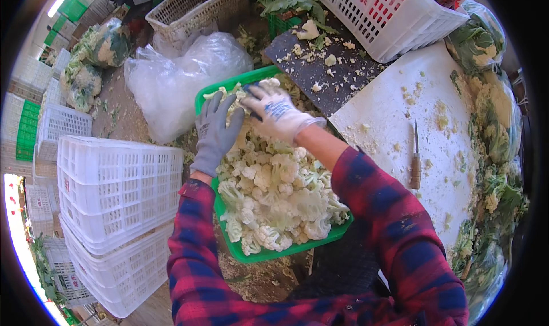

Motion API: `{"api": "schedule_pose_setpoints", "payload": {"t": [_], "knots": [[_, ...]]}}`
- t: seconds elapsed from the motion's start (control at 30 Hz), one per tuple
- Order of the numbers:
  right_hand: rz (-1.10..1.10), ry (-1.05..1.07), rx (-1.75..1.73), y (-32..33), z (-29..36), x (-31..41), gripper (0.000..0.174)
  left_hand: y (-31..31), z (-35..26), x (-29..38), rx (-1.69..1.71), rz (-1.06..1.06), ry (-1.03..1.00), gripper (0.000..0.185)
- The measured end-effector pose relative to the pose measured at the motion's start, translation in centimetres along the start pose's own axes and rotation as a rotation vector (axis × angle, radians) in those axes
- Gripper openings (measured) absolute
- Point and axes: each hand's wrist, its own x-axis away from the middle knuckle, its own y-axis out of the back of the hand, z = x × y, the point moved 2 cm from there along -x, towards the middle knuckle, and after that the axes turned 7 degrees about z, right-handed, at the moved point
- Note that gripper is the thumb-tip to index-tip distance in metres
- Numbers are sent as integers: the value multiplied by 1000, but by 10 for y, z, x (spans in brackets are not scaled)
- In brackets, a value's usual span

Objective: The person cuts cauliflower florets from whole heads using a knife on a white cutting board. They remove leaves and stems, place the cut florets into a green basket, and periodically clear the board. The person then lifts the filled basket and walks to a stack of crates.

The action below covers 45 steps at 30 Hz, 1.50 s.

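Note:
Cauliflower florets (274, 184) fill a green plastic crate (233, 251) in front of me. My left hand (214, 131), in a grey glove, lies with spread fingers over the florets by the crate's far left side. Close to its right, my right hand (272, 111), in a white glove with blue printing and dark fingertips, rests on the florets at the far end; its fingertips are slightly blurred. Neither hand shows a floret gripped. To the right, a knife with a wooden handle (415, 171) lies on a white board (386, 111).
White plastic crates (120, 193) are stacked at left. Clear plastic bags (193, 77) lie beyond my left hand. A dark board (321, 69) with floret scraps adjoins the white board, below a tilted white crate (381, 17). Wrapped cauliflowers (493, 107) line the right edge.

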Motion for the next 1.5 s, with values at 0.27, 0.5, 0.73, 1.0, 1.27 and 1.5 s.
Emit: {"api": "schedule_pose_setpoints", "payload": {"t": [0.27, 0.5, 0.73, 1.0, 1.27, 1.5], "knots": [[-99, -113, -110, -25, -43, -4, 62, -22, 29, 8, 86, -12, 163, 36], [72, -224, 273, -52, -49, -7, 67, -40, 10, -13, -75, -135, 295, 29], [184, -198, 3, -18, -40, 1, 65, -63, 45, -12, -158, -140, 198, 34], [-92, -426, -252, -12, 5, 179, 70, 16, -91, 94, -166, 70, -3, 46], [-23, -488, -170, -78, 48, 214, 65, -30, -114, 186, -35, 124, 22, 46], [83, -518, -240, -71, 37, 209, 65, -50, -104, 184, 40, 87, 20, 40]]}}
